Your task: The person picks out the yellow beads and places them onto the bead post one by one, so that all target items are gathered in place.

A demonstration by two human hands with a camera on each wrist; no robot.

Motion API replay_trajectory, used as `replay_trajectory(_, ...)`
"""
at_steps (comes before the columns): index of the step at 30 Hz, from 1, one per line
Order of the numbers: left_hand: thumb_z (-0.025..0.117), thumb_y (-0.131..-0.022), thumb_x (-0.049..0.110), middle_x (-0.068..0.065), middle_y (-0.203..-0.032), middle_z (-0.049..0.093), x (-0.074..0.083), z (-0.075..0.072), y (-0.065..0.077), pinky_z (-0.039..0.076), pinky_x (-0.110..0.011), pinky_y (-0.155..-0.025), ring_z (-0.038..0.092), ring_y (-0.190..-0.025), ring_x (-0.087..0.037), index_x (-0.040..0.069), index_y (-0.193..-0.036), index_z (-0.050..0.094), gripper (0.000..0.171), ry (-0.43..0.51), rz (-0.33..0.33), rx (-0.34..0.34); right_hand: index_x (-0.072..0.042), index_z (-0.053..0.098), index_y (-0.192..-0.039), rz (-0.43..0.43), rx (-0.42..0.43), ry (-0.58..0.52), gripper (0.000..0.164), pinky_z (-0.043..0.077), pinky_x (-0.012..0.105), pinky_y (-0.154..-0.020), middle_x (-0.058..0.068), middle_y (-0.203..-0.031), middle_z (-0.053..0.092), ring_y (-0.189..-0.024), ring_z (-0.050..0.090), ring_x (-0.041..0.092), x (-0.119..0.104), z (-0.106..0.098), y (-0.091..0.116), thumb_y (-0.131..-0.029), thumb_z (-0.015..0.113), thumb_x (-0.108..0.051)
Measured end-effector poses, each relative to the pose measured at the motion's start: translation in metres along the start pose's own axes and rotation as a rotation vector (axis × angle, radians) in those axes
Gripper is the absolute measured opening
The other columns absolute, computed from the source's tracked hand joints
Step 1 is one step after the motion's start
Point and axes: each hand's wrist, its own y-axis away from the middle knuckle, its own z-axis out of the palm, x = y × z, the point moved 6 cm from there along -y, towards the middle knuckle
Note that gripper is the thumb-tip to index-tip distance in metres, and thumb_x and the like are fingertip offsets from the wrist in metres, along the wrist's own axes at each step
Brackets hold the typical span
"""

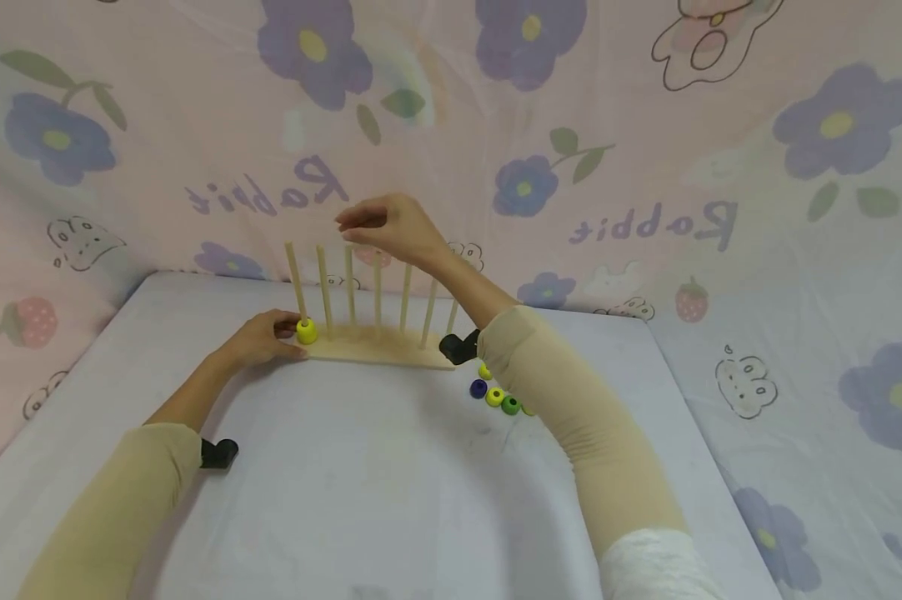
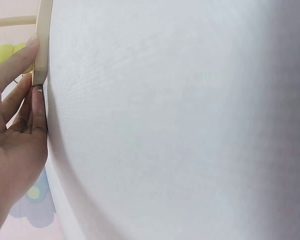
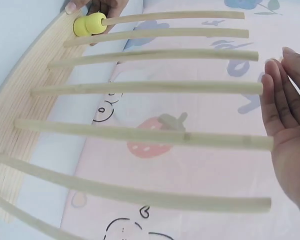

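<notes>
A wooden peg rack (image 1: 376,350) stands on the table, with several upright pegs along its base. Two yellow beads (image 3: 90,24) sit at the bottom of its leftmost peg. My left hand (image 1: 259,340) holds the left end of the base. The left wrist view shows its thumb on the base's edge and other fingers around the end. Above the peg tops is my right hand (image 1: 398,229), fingers fairly straight and close together. I see no bead in it; in the right wrist view, that hand (image 3: 292,125) appears beside the peg tips.
Loose beads lie right of the rack: a dark blue one (image 1: 478,389), a green one (image 1: 511,405) and several yellow ones (image 1: 495,397). My right forearm partly covers this group. A white cloth (image 1: 331,483) covers the table; a printed curtain (image 1: 436,133) hangs behind.
</notes>
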Motion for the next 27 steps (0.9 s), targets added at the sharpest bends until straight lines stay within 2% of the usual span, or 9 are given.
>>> replay_trajectory(8,0.082,-0.083,0.018,-0.034,-0.14,0.044,-0.002,-0.002,-0.002,0.037,-0.055,-0.111,0.048,-0.127,-0.047,-0.015,-0.143,0.035,0.083,-0.023,0.007,0.011,-0.008,0.076,-0.111,-0.008,0.033,0.024,0.022,0.056,0.025,-0.085,0.003,-0.106,0.075,-0.093,0.07,0.011,0.005,-0.021,0.016,-0.09,0.075,-0.017)
replay_trajectory(14,0.081,-0.083,0.015,-0.034,-0.14,0.044,-0.003,-0.003,-0.003,0.037,-0.054,-0.112,0.047,-0.128,-0.047,-0.015,-0.143,0.036,0.081,-0.018,0.005,0.012,-0.003,0.072,-0.116,0.053,0.057,-0.004,0.028,0.056,0.026,-0.088,0.009,-0.112,0.073,-0.098,0.07,0.015,0.009,-0.036,0.032,-0.091,0.073,-0.014)
replay_trajectory(21,0.08,-0.084,0.013,-0.033,-0.141,0.044,-0.003,-0.001,-0.003,0.036,-0.054,-0.112,0.046,-0.129,-0.046,-0.014,-0.144,0.035,0.079,-0.016,-0.008,0.009,0.004,0.07,-0.116,0.103,0.084,-0.023,0.025,0.057,0.028,-0.087,0.015,-0.114,0.072,-0.099,0.07,0.018,-0.005,-0.05,0.056,-0.093,0.069,-0.005)
replay_trajectory(27,0.08,-0.084,0.014,-0.034,-0.14,0.044,-0.003,0.0,-0.002,0.036,-0.054,-0.112,0.046,-0.128,-0.047,-0.015,-0.144,0.035,0.08,-0.009,-0.002,0.01,0.004,0.07,-0.116,0.082,0.115,-0.034,0.027,0.058,0.03,-0.085,0.014,-0.112,0.072,-0.097,0.071,0.019,0.02,-0.063,0.064,-0.091,0.072,-0.006)
